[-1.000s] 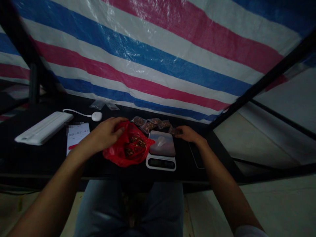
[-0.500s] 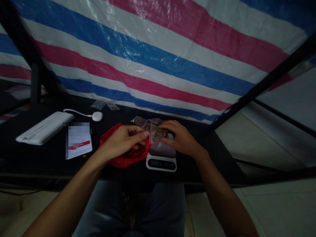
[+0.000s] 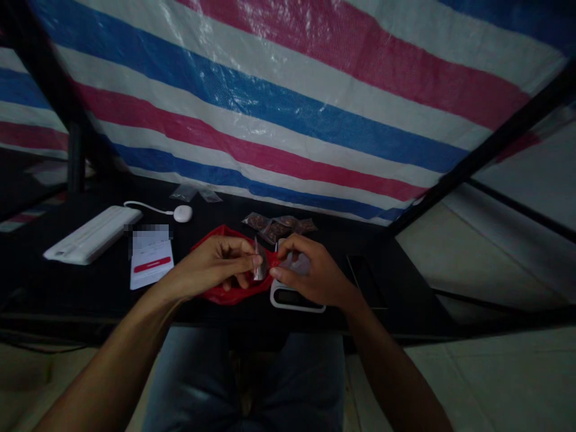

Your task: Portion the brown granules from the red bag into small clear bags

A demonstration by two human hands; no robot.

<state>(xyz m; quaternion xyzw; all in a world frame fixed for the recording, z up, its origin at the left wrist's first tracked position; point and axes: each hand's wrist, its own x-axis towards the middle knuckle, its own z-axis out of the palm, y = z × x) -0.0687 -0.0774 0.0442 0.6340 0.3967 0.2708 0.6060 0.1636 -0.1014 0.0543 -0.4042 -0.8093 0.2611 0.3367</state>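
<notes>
My left hand (image 3: pixel 225 264) pinches a small clear plastic bag (image 3: pixel 258 261) between thumb and fingers, held upright above the red plastic bag (image 3: pixel 225 295). What is inside the small bag is hard to make out. With thumb and forefinger curled together, my right hand (image 3: pixel 310 273) grips the near-side edge of the red bag at its right. Under that hand lies a white digital scale (image 3: pixel 299 303), partly covered by my fingers. Just behind, several small clear bags with brown contents (image 3: pixel 274 230) rest in a cluster on the black table (image 3: pixel 252 318).
Toward the left are a phone with a lit screen (image 3: pixel 152 264), a long white device (image 3: pixel 92 234) and a round white piece on a cable (image 3: pixel 182 213). Flat clear bags (image 3: pixel 184 192) lie near the striped sheet (image 3: pixel 270 120). A dark flat device (image 3: pixel 364 281) sits at right.
The filled bag over the scale has left that spot; my right hand moved left to the red bag's edge. My left hand now holds a small clear bag upright. The view shifted slightly.
</notes>
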